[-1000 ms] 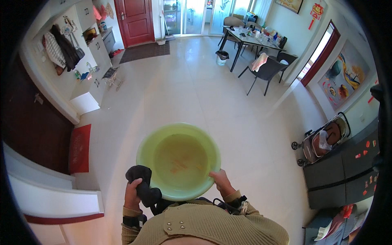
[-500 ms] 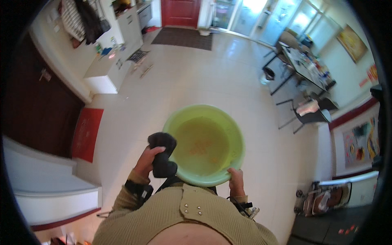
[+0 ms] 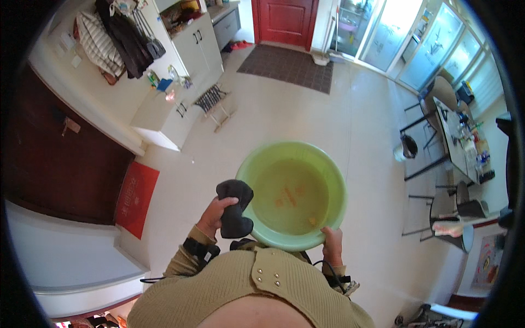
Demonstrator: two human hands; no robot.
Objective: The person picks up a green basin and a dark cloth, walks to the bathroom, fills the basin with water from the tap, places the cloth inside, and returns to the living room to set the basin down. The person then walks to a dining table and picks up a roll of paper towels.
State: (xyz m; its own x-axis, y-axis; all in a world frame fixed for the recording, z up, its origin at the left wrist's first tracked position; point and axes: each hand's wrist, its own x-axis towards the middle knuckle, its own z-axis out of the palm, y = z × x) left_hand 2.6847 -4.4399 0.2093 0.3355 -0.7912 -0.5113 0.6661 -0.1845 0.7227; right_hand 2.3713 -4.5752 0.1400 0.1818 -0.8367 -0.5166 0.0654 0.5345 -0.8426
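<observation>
A large round light-green basin [image 3: 343, 191] is held in front of my body. Reddish marks show at its bottom, and a small yellowish spot lies near its right side; I cannot tell how much liquid is in it. My right hand [image 3: 332, 246] is closed on the basin's near right rim. My left hand [image 3: 210, 218] is closed around a dark grey, two-lobed, soft-looking thing [image 3: 236, 220] at the basin's left edge, the thumb lying across its narrow middle. That dark thing overlaps the rim in view; whether my left fingers also touch the basin is hidden.
A folding stool [image 3: 210, 101] stands by the white cabinet [image 3: 158, 131] ahead left. A brown mat [image 3: 287, 66] lies before the red door [image 3: 285, 22]. On the right are a waste bin [image 3: 406, 148], a long table [image 3: 456, 145] and chairs. A red mat [image 3: 136, 197] lies left.
The room has shifted rightward and turned in the picture, as my view swings left. Both hands keep their holds, and the basin and dark thing sit slightly farther right in view.
</observation>
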